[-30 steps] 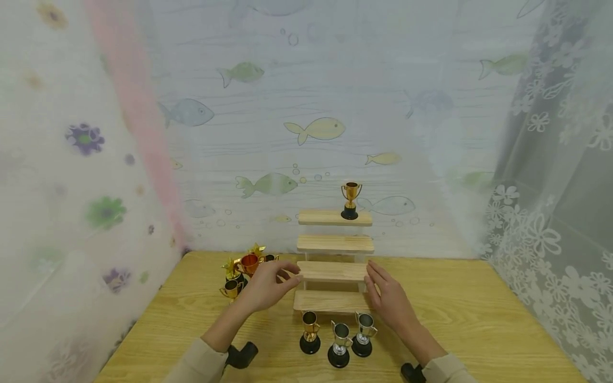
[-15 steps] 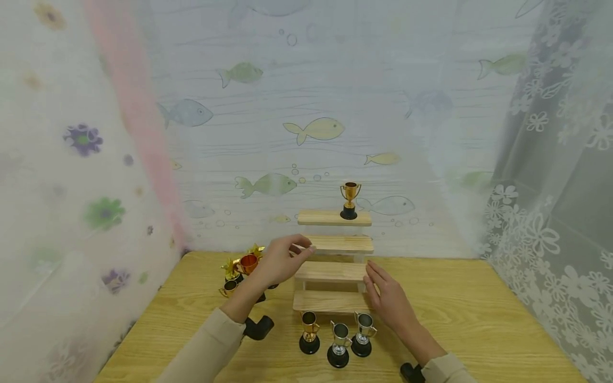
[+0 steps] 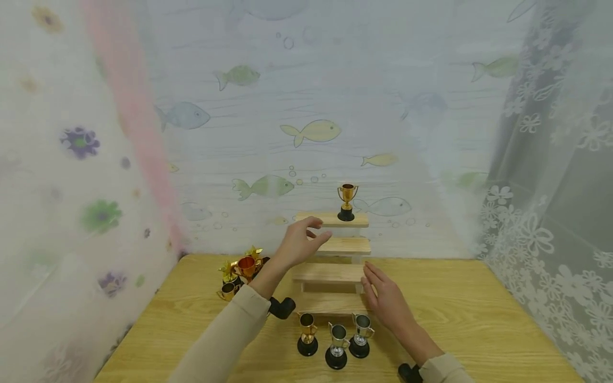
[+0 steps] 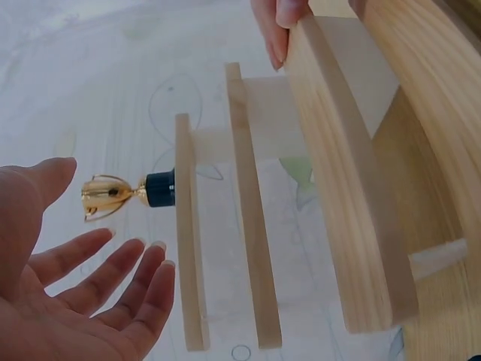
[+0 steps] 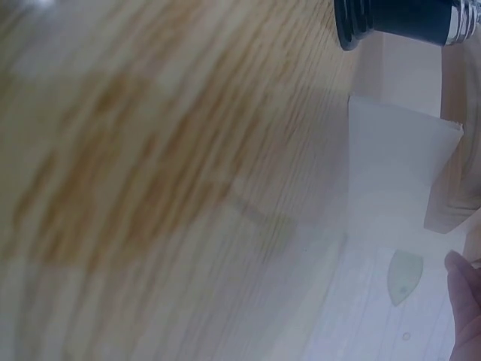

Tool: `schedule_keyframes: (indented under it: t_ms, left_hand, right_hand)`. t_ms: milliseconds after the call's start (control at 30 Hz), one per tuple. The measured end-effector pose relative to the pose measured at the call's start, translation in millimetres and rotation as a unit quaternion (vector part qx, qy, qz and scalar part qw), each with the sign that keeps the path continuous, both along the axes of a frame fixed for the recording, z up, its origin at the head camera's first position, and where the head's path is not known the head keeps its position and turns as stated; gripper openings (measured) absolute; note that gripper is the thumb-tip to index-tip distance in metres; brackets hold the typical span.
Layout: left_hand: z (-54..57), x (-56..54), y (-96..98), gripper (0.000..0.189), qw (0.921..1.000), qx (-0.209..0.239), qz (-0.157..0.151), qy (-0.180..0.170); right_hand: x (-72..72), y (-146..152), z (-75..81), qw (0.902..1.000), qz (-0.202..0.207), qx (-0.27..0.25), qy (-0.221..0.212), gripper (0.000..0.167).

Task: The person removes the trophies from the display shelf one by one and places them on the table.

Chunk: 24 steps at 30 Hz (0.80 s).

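Observation:
A stepped wooden display stand [image 3: 330,272] stands on the table, a gold trophy cup [image 3: 347,201] with a black base on the right part of its top shelf. My left hand [image 3: 299,243] hovers at the left of the upper shelves, thumb and fingers apart, nothing between them. In the left wrist view the same hand [image 4: 83,301] is spread beneath the gold cup without touching it. My right hand [image 3: 388,298] lies along the stand's right side, straight fingertips at the end of the second shelf up. In the right wrist view, only its edge [image 5: 467,301] shows.
Before the stand, a gold cup [image 3: 307,332] and two silver cups, one nearer [image 3: 337,346] and one farther right [image 3: 361,335], stand on the table. More trophies, including a red cup [image 3: 247,266], cluster at left, partly behind the left arm. A fish-patterned curtain [image 3: 268,133] hangs behind.
My left hand has risen from the second shelf up to the upper shelves, moving slightly right and away from me. My right hand has stayed at the stand's right side.

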<state>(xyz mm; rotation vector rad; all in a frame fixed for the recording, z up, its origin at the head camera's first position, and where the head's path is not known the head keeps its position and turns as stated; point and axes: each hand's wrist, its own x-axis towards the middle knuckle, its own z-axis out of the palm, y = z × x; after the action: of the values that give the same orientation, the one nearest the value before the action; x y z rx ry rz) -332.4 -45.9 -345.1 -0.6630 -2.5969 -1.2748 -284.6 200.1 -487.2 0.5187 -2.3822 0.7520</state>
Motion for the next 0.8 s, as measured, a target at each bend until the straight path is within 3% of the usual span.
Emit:
schedule_keyframes:
  t_ms: [533,800]
  left_hand:
    - [5.2,-35.2,44.6,0.074,0.9981,0.054,0.025,-0.018]
    - [9.0,-50.4,65.5,0.074,0.9977,0.04,0.049,-0.024]
  right_hand:
    - [1.7,1,0.9,1.0,0.001,-0.003,-0.008,0.041]
    - [-0.6,2,0.7,1.0,0.0,0.004,-0.007,0.042]
